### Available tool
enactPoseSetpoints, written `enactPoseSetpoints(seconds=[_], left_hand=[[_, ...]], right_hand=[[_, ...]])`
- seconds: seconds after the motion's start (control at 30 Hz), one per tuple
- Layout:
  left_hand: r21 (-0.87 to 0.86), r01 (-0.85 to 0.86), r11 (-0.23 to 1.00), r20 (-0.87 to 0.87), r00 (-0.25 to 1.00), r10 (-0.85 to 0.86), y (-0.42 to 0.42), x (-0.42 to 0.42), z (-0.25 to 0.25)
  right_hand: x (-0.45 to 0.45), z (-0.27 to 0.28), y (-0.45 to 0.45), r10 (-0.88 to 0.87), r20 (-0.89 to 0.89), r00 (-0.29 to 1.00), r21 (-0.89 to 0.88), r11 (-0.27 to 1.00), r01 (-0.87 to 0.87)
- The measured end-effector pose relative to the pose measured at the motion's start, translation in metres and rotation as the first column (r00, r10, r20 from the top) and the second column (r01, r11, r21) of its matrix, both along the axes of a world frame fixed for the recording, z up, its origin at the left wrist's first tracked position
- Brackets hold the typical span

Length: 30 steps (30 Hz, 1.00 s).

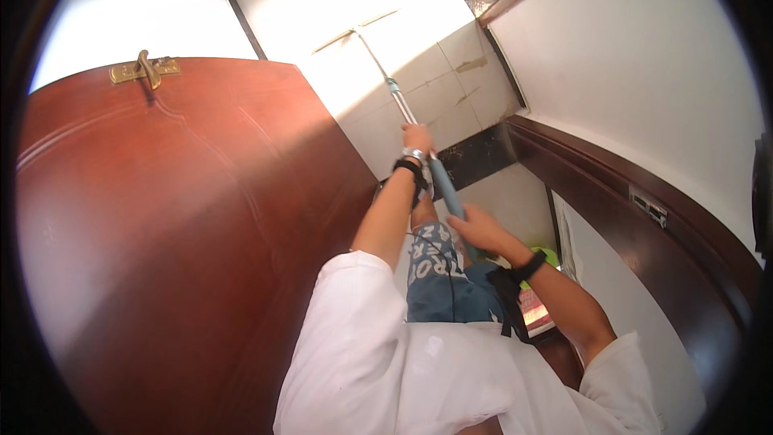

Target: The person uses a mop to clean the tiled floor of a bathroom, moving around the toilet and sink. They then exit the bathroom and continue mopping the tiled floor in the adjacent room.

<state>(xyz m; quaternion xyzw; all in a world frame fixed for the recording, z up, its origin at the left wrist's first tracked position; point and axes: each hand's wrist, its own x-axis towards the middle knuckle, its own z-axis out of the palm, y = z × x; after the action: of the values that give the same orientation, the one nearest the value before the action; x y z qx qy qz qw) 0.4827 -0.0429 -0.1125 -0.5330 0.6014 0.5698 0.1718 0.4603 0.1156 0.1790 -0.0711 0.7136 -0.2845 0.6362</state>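
Observation:
Both hands hold one long-handled floor tool, a mop or squeegee. My left hand (416, 136) is wrapped around its metal pole (404, 109), just ahead of the blue-grey grip sleeve (445, 184). Further back, my right hand (480, 228) closes around that sleeve near the rear end. Ahead, the wide thin crossbar head (354, 31) rests on a brightly sunlit part of the pale tiled floor (386, 6). Glare hides its detail. A teal collar (392, 83) joins two sections of the pole.
An open reddish wooden door (199, 205) with a brass lever handle (148, 70) fills the left. A dark wooden door frame (604, 175) with a metal strike plate (648, 206) stands right. A black stone threshold (477, 157) crosses the floor. Brownish marks (471, 65) stain tiles.

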Motion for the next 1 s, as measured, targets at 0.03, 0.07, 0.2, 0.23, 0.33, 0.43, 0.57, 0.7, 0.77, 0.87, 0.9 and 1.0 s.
enactPoseSetpoints(seconds=[0.03,0.07,0.2,0.23,0.33,0.43,0.57,0.7,0.77,0.87,0.9,1.0], left_hand=[[0.091,-0.049,0.995,0.031,0.998,0.047,0.042,-0.012,0.025],[0.159,-0.114,0.981,0.074,0.992,0.103,0.077,-0.020,0.057],[0.157,-0.277,0.948,0.134,0.957,0.257,0.202,-0.003,0.110],[0.225,-0.302,0.926,0.152,0.950,0.273,0.228,-0.007,0.128],[0.336,-0.457,0.824,0.106,0.887,0.449,0.272,-0.017,0.125],[0.358,-0.465,0.810,0.086,0.880,0.468,0.263,-0.035,0.110],[0.407,-0.529,0.745,0.029,0.822,0.568,0.189,-0.071,0.064],[0.273,-0.416,0.867,-0.084,0.888,0.453,0.079,-0.124,0.032],[0.179,-0.369,0.912,-0.096,0.916,0.390,0.036,-0.155,0.030],[0.147,-0.366,0.919,-0.069,0.923,0.379,-0.026,-0.187,0.013],[0.159,-0.352,0.922,-0.076,0.927,0.367,-0.043,-0.198,0.010],[0.177,-0.304,0.936,-0.086,0.943,0.323,-0.059,-0.222,0.008]], right_hand=[[0.003,0.001,0.037,0.033,-0.055,0.998,0.072,0.997,-0.029],[0.010,0.007,0.073,0.079,-0.105,0.991,0.132,0.989,-0.065],[0.026,0.056,0.181,0.315,-0.231,0.921,0.318,0.919,-0.235],[0.023,0.064,0.203,0.365,-0.246,0.898,0.380,0.888,-0.257],[0.013,0.079,0.226,0.510,-0.301,0.805,0.504,0.802,-0.319],[-0.004,0.068,0.221,0.569,-0.385,0.726,0.513,0.786,-0.344],[-0.028,0.019,0.169,0.600,-0.427,0.677,0.516,0.776,-0.362],[-0.066,-0.030,0.085,0.518,-0.561,0.646,0.442,0.847,-0.296],[-0.087,-0.055,0.048,0.477,-0.615,0.627,0.405,0.874,-0.267],[-0.114,-0.076,-0.007,0.498,-0.615,0.611,0.406,0.864,-0.296],[-0.123,-0.084,-0.020,0.502,-0.622,0.601,0.411,0.862,-0.295],[-0.139,-0.102,-0.033,0.500,-0.633,0.591,0.428,0.862,-0.271]])
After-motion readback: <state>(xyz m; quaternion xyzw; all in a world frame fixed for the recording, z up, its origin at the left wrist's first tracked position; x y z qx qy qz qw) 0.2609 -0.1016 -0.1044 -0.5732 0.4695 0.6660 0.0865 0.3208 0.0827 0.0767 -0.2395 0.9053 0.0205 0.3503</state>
